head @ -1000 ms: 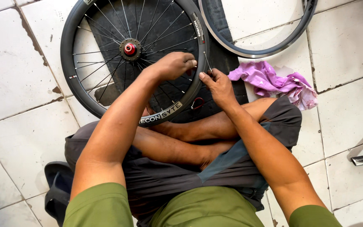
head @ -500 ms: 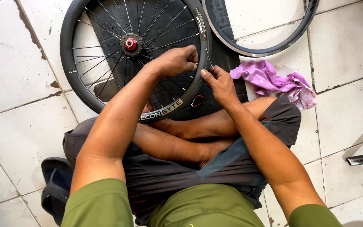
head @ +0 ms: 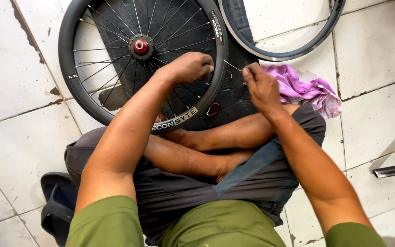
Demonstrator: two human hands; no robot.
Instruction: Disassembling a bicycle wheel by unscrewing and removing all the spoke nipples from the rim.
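A black bicycle wheel with thin spokes and a red-capped hub lies on the tiled floor, its near rim resting against my crossed legs. My left hand is closed over the rim's right side among the spokes. Just right of the rim, my right hand pinches one end of a thin metal spoke that reaches from the rim. A black tyre lies under both hands.
A second black rim lies at the top right. A crumpled pink cloth sits beside my right hand. A small red ring lies by the rim. A metal bar pokes in at the right; a dark sandal lies at the lower left.
My right hand has drawn away from the rim to the right, and a thin spoke now shows between the two hands. The left hand stays on the rim.
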